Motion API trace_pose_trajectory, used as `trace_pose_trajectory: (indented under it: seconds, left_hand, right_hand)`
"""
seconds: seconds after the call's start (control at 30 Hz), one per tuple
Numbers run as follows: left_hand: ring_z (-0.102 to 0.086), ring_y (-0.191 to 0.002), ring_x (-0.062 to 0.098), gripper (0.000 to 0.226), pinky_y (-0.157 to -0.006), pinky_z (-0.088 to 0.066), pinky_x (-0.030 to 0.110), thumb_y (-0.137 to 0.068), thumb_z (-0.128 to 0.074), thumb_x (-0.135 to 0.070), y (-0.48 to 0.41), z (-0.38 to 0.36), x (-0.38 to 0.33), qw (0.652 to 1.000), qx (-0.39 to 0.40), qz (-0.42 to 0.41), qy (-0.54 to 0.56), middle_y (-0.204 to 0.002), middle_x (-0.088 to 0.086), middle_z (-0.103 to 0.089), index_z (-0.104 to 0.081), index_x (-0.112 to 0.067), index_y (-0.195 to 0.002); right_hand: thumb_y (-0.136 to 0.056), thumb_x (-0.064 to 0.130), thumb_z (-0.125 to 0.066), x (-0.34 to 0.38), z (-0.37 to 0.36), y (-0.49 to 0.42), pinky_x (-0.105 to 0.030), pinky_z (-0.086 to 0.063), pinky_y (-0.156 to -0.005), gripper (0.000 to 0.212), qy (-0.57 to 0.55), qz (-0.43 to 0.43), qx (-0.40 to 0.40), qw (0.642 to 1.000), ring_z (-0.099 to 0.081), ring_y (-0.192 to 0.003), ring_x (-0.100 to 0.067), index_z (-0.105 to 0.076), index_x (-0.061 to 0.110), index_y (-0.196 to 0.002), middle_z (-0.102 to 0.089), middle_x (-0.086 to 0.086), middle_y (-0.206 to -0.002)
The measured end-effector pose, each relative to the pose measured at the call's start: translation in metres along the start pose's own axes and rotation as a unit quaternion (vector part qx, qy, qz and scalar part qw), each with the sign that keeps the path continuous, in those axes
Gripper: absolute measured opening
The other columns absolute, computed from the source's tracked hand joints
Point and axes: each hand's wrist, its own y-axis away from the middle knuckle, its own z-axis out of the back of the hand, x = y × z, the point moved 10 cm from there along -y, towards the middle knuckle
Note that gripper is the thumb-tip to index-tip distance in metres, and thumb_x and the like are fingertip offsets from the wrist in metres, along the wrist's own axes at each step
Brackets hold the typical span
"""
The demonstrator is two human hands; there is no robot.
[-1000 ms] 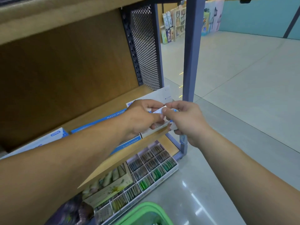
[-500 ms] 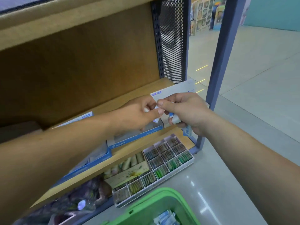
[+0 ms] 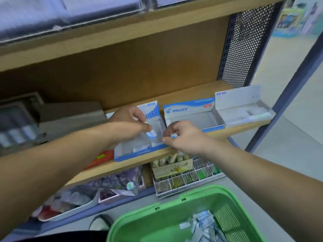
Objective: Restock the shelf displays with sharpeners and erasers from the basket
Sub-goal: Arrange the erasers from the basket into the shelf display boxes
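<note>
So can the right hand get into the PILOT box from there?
Probably yes: the PILOT box sits open-topped just beyond the right hand, nothing between them, though that hand pinches an eraser.

Shelf [image 3: 227, 132] across centre, carrying three boxes in row. First box [image 3: 136, 155] at centre, second box [image 3: 190, 109] just beside it toward 3 o'clock, third box [image 3: 244, 112] beyond, at shelf end. Stacked cases [image 3: 52, 116] on shelf at 9 o'clock. Left hand [image 3: 127, 124] over first box, fingers holding eraser [image 3: 151, 134] above it. Right hand [image 3: 185, 137] at that box's 3 o'clock front corner, pinching second eraser [image 3: 173, 136]. Divided tray [image 3: 185, 180] under shelf. Basket [image 3: 139, 222] on floor at 6 o'clock, packets [image 3: 202, 222] in it.
</note>
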Motion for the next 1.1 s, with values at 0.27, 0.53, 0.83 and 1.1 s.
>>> trace_pose_trajectory:
  seconds: [0.27,0.53,0.83,1.1]
  left_hand:
    - [-0.069,-0.079,0.011,0.009,-0.07,-0.054,0.024,-0.074,-0.084,-0.019,0.001,0.028,0.037,0.982,0.044,-0.024,-0.18,-0.078,-0.008,-0.073,-0.075,-0.018,-0.072]
    - [-0.063,-0.087,0.003,0.017,-0.075,-0.053,0.022,-0.079,-0.085,-0.03,0.003,0.025,0.045,0.939,0.127,-0.032,-0.319,-0.094,-0.019,-0.068,-0.077,-0.031,-0.093]
    - [-0.064,-0.084,0.009,0.005,-0.072,-0.054,0.029,-0.087,-0.076,-0.031,-0.002,0.003,0.035,0.897,0.173,-0.118,-0.39,-0.085,-0.016,-0.072,-0.076,-0.027,-0.085]
    - [-0.064,-0.091,0.001,0.005,-0.078,-0.053,0.026,-0.088,-0.077,-0.037,-0.003,-0.001,0.048,0.923,0.191,-0.109,-0.316,-0.089,-0.025,-0.071,-0.08,-0.034,-0.091]
  right_hand:
    - [-0.087,0.042,-0.077,0.037,-0.03,-0.011,-0.013,-0.043,-0.068,0.034,0.116,0.061,0.042,0.99,-0.055,-0.068,0.004,-0.069,0.032,-0.118,-0.061,0.019,-0.098]
    - [-0.085,0.044,-0.077,0.042,-0.048,-0.021,-0.02,-0.054,-0.069,0.034,0.16,0.015,0.089,0.983,-0.061,-0.07,0.001,-0.07,0.034,-0.117,-0.061,0.009,-0.097]
    - [-0.084,0.035,-0.082,0.028,-0.02,-0.021,-0.023,-0.049,-0.056,0.014,0.081,-0.013,0.015,0.997,-0.066,-0.068,-0.017,-0.077,0.023,-0.089,-0.07,0.001,-0.077]
    - [-0.082,0.034,-0.083,0.023,-0.019,-0.016,-0.016,-0.044,-0.069,0.022,0.104,0.006,0.018,0.994,-0.063,-0.089,-0.007,-0.077,0.024,-0.101,-0.071,0.009,-0.099]
